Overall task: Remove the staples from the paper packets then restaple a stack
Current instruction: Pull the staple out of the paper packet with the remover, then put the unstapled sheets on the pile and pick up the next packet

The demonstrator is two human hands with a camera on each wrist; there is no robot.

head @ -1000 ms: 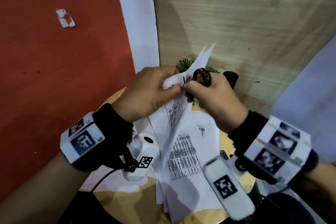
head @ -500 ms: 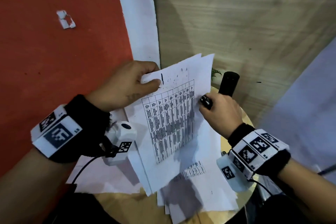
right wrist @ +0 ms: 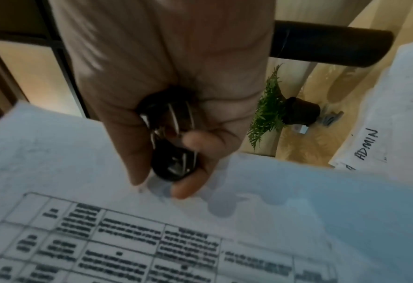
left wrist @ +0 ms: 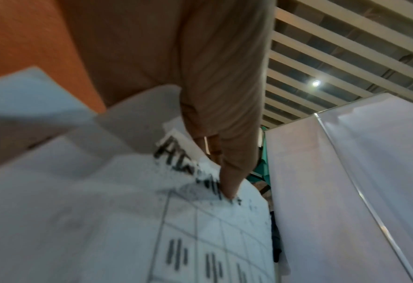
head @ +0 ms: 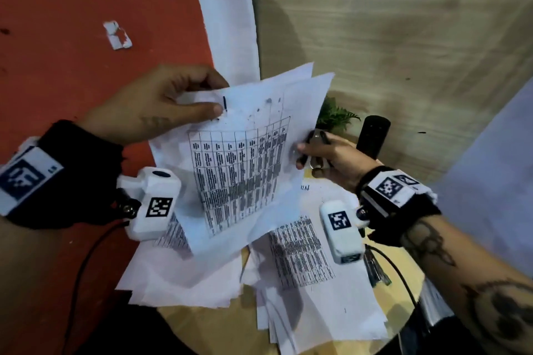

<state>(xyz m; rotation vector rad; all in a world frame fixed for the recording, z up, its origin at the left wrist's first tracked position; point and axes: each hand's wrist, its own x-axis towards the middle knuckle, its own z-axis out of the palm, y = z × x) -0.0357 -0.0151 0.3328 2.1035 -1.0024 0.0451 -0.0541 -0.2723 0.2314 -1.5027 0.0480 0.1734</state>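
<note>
My left hand [head: 173, 104] pinches the top left corner of a paper packet [head: 245, 158] printed with a table and holds it up over the table. In the left wrist view the thumb [left wrist: 229, 172] presses on that packet [left wrist: 152, 229] near its corner. My right hand [head: 326, 155] grips a black staple remover [head: 318, 138] and its fingertips touch the packet's right edge. The right wrist view shows the staple remover [right wrist: 173, 153] curled in the fingers just above the sheet [right wrist: 152, 239]. More loose printed sheets [head: 302, 256] lie spread on the round wooden table [head: 219, 323].
A small green plant [head: 334, 115] and a black cylinder [head: 373, 135] stand at the table's far side, close behind my right hand. A red wall [head: 72, 37] is on the left and a wood-panel wall [head: 403, 37] behind. Cables run from both wrist cameras.
The two hands were together at the packet's corner with the staple remover on it. They have since drawn apart, the packet has opened out flat, and my right hand now touches its right edge.
</note>
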